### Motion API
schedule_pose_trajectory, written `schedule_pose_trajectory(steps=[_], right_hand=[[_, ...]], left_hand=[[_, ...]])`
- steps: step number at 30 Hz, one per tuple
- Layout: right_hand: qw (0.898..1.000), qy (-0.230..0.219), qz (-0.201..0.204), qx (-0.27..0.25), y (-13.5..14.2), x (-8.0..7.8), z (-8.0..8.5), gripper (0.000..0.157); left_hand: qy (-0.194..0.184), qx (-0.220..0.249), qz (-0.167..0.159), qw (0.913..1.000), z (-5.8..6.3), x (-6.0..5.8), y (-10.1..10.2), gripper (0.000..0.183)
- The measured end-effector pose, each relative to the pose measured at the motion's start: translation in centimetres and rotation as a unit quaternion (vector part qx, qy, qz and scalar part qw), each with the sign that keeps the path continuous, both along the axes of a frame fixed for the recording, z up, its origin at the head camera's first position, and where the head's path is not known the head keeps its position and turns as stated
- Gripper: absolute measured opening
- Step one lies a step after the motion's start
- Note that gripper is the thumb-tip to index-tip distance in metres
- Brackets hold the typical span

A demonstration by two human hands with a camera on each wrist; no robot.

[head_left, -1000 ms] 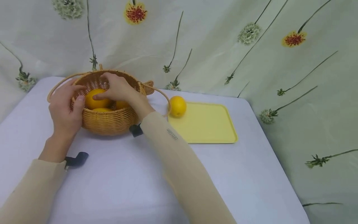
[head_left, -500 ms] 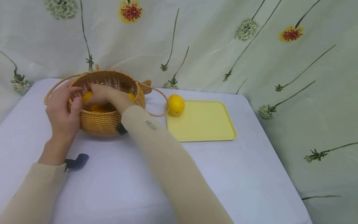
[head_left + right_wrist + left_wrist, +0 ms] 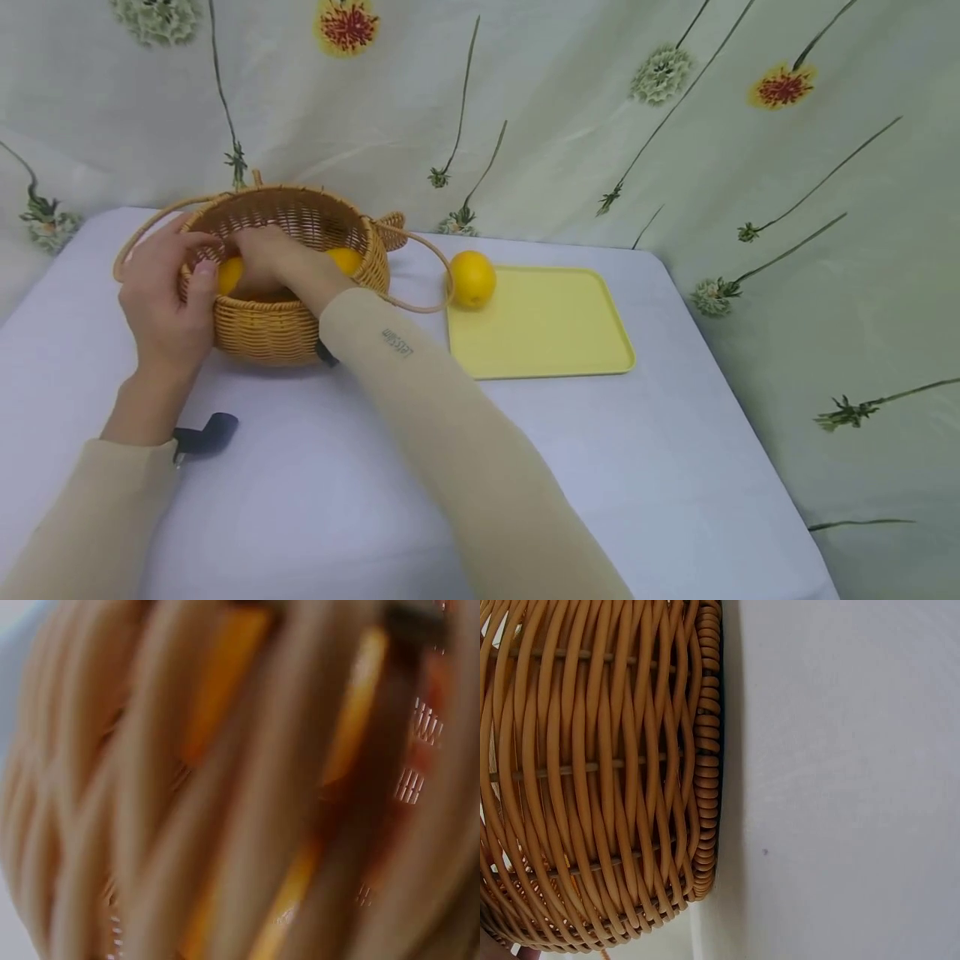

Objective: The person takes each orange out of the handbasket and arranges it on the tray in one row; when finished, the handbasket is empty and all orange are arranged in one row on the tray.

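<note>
A round wicker basket (image 3: pixel 262 337) stands on the white-covered table at the left. My left hand (image 3: pixel 167 287) grips its left rim, thumb toward the near side. Reaching down inside is my right hand (image 3: pixel 266 254), its fingertips hidden by the hand itself and the basket wall. Close to that hand lies an orange (image 3: pixel 228 273), partly covered. Another orange (image 3: pixel 346 260) shows against the basket's right inner side. The left wrist view is filled by the outer weave (image 3: pixel 600 772). In the right wrist view, orange peel (image 3: pixel 229 682) shows blurred through gaps in the wicker.
A yellow tray (image 3: pixel 555 325) lies right of the basket, with one orange (image 3: pixel 473 279) at its upper left corner. The basket's thin handle (image 3: pixel 420 310) droops to the right, close to that orange. A flower-printed cloth (image 3: pixel 555 167) hangs behind the table.
My right hand has gone from above an orange down deeper into the basket, and its fingers have passed out of sight. The left hand keeps its grip on the rim.
</note>
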State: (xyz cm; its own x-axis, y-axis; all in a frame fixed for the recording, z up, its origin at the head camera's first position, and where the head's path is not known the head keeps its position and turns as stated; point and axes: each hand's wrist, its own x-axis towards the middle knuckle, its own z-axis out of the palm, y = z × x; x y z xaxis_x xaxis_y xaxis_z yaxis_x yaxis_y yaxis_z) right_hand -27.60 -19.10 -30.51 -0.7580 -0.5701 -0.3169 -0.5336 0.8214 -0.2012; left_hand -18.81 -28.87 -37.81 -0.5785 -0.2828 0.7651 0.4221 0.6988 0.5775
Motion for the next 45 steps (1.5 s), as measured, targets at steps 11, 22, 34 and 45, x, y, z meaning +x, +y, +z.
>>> schedule_pose_trajectory(steps=[11,22,34,45], right_hand=[[0.999,0.034,-0.012,-0.037,1.5,0.0,0.8,0.079],[0.994,0.062,0.015,-0.089,5.4,0.7,2.1,0.069],[0.958,0.073,-0.006,-0.278,11.8,2.2,3.6,0.075],[0.871,0.054,-0.05,-0.486,20.2,4.3,3.1,0.061]], left_hand=[[-0.003,0.004,-0.004,1.0,-0.1,0.0,0.2,0.055],[-0.025,0.006,-0.008,0.9996,-1.3,-0.1,0.7,0.053],[-0.005,-0.003,-0.009,0.9999,-0.9,-0.4,0.6,0.055],[0.005,-0.014,-0.006,0.9999,-0.4,0.0,-0.5,0.053]])
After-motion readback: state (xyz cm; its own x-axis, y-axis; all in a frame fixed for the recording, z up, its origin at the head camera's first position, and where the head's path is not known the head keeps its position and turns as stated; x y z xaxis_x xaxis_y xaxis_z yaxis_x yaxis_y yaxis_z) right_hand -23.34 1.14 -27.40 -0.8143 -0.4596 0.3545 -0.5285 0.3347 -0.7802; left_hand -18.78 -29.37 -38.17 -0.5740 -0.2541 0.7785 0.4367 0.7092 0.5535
